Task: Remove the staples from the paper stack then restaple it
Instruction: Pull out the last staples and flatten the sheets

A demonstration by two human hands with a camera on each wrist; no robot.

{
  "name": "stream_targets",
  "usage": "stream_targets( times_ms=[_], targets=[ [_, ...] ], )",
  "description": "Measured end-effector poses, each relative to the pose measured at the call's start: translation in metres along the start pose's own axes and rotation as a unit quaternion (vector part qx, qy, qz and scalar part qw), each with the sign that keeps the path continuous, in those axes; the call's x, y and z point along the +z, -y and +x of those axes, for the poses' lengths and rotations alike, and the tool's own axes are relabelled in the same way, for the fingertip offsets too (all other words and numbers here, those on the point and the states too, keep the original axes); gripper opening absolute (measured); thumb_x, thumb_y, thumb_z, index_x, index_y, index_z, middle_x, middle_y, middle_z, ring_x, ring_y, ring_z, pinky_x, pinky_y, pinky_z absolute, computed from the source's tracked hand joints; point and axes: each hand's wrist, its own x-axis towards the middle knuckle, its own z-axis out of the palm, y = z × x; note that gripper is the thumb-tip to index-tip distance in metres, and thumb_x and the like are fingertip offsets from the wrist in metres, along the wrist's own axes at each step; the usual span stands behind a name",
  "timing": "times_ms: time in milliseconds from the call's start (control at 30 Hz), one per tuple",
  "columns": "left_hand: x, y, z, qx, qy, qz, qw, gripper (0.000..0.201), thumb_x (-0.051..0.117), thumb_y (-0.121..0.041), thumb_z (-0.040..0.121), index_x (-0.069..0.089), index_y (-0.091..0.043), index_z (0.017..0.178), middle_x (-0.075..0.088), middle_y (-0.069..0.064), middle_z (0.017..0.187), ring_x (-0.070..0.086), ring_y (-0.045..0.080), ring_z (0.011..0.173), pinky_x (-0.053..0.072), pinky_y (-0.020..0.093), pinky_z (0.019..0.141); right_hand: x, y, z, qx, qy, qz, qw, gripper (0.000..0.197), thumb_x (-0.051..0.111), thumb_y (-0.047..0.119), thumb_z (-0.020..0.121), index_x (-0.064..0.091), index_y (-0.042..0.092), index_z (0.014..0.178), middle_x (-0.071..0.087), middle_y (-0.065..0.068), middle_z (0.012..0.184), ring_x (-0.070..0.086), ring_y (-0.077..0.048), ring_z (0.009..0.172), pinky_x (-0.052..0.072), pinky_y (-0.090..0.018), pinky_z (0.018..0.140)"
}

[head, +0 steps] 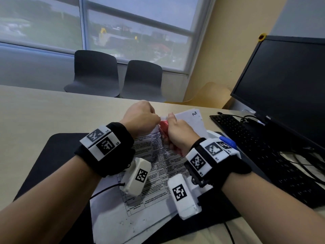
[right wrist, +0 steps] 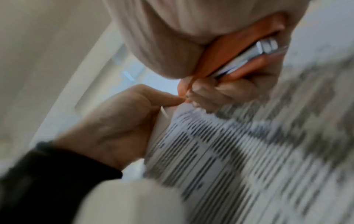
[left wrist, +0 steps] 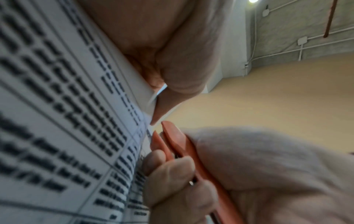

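Hands (head: 140,117) pinch paper stack (head: 151,169), red stapler (head: 163,127)

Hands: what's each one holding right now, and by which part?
Left hand pinches the paper stack at its raised top corner. Right hand grips the red stapler around its body, nose at that corner.

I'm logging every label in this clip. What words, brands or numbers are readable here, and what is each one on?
"DELL": on the lower bezel of the monitor, head view.
"2": handwritten near the far corner of the paper stack, head view.
Printed table text on the paper stack: too small in the head view, blurred in both wrist views; unreadable.
Small characters beside the square black-and-white markers on the wristbands: too small to read.
Keyboard key legends: not legible.
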Motion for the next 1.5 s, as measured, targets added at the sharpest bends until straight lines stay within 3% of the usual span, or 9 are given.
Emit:
stream_targets(
  times_ms=[100, 333, 467, 733, 933, 1100, 1267, 1400, 1500],
  targets=[
    [0.002, 0.001, -0.002, -0.009, 0.009, -0.016, 1.0, 0.026, 0.065, -0.014, 0.084, 0.061, -0.005, 0.06, 0.052, 0.01, 0.063, 0.047, 0.024, 0.064, 0.035, 0.027, 0.054, 0.012, -0.007, -0.008, 0.129, 0.04, 0.195, 0.971, 0.067, 0.017, 0.06, 0.1, 0.052, 0.015, 0.064, 0.045, 0.0, 0.052, 0.037, -0.012, 0.034, 0.031, -0.015, 0.036],
    [-0.001, 0.002, 0.0, -0.029, 0.027, -0.1, 0.994, 0.026, 0.066, -0.013, 0.085, 0.063, 0.011, 0.073, 0.049, 0.01, 0.065, 0.044, 0.021, 0.061, 0.036, 0.027, 0.059, 0.026, -0.017, -0.008, -0.035, -0.094, 0.019, 0.995, 0.083, 0.01, 0.063, 0.097, 0.066, 0.003, 0.093, 0.069, -0.017, 0.09, 0.067, -0.035, 0.09, 0.052, -0.043, 0.086],
    [-0.003, 0.003, 0.002, -0.044, 0.032, -0.133, 0.99, 0.025, 0.067, -0.011, 0.084, 0.063, 0.007, 0.068, 0.049, 0.01, 0.066, 0.044, 0.021, 0.065, 0.036, 0.028, 0.062, 0.017, -0.011, -0.016, -0.113, -0.135, -0.059, 0.983, 0.062, 0.014, 0.05, 0.105, 0.057, 0.014, 0.08, 0.061, -0.012, 0.084, 0.06, -0.029, 0.085, 0.037, -0.032, 0.073],
    [-0.002, 0.002, 0.003, -0.073, 0.03, -0.193, 0.978, 0.022, 0.072, -0.006, 0.081, 0.062, -0.009, 0.061, 0.055, 0.001, 0.062, 0.05, 0.015, 0.065, 0.036, 0.024, 0.06, 0.013, -0.023, -0.012, -0.104, -0.096, 0.064, 0.988, 0.072, 0.018, 0.058, 0.102, 0.06, 0.014, 0.063, 0.063, -0.007, 0.062, 0.062, -0.025, 0.066, 0.053, -0.049, 0.085],
    [-0.007, 0.002, 0.006, -0.097, 0.008, -0.21, 0.973, 0.019, 0.074, -0.01, 0.076, 0.073, 0.001, 0.091, 0.071, 0.012, 0.092, 0.064, 0.026, 0.089, 0.05, 0.033, 0.084, 0.006, -0.018, -0.014, -0.211, -0.152, -0.031, 0.965, 0.066, 0.023, 0.049, 0.105, 0.074, 0.008, 0.092, 0.072, -0.011, 0.084, 0.065, -0.022, 0.08, 0.049, -0.033, 0.077],
    [-0.006, -0.001, -0.001, -0.06, 0.033, -0.162, 0.985, 0.026, 0.071, -0.009, 0.081, 0.062, -0.009, 0.056, 0.053, 0.004, 0.061, 0.049, 0.02, 0.065, 0.039, 0.025, 0.062, 0.004, -0.013, -0.011, -0.045, -0.017, 0.146, 0.988, 0.07, 0.022, 0.06, 0.101, 0.06, 0.012, 0.068, 0.055, -0.003, 0.054, 0.048, -0.019, 0.047, 0.042, -0.027, 0.05],
    [-0.007, -0.005, -0.005, -0.023, 0.045, -0.073, 0.996, 0.024, 0.064, -0.017, 0.085, 0.069, 0.006, 0.079, 0.059, 0.009, 0.072, 0.053, 0.024, 0.071, 0.043, 0.028, 0.065, 0.006, -0.009, -0.014, 0.043, 0.021, 0.268, 0.962, 0.069, 0.024, 0.067, 0.097, 0.056, 0.013, 0.069, 0.051, -0.003, 0.055, 0.044, -0.014, 0.041, 0.037, -0.022, 0.042],
    [-0.017, -0.005, -0.004, -0.028, 0.065, -0.011, 0.997, 0.019, 0.07, -0.021, 0.082, 0.077, -0.005, 0.087, 0.075, 0.012, 0.092, 0.064, 0.02, 0.079, 0.05, 0.026, 0.067, 0.003, -0.008, -0.014, 0.015, -0.016, 0.169, 0.985, 0.066, 0.033, 0.067, 0.095, 0.06, 0.014, 0.067, 0.059, -0.003, 0.058, 0.053, -0.018, 0.048, 0.041, -0.026, 0.05],
    [-0.017, -0.006, -0.005, -0.033, 0.078, 0.017, 0.996, 0.02, 0.068, -0.02, 0.088, 0.077, -0.003, 0.092, 0.074, 0.016, 0.096, 0.059, 0.021, 0.076, 0.04, 0.022, 0.059, 0.004, -0.008, -0.017, -0.131, -0.125, -0.128, 0.975, 0.068, 0.025, 0.059, 0.101, 0.064, 0.013, 0.07, 0.064, -0.012, 0.074, 0.055, -0.03, 0.07, 0.039, -0.036, 0.065]
  ],
)
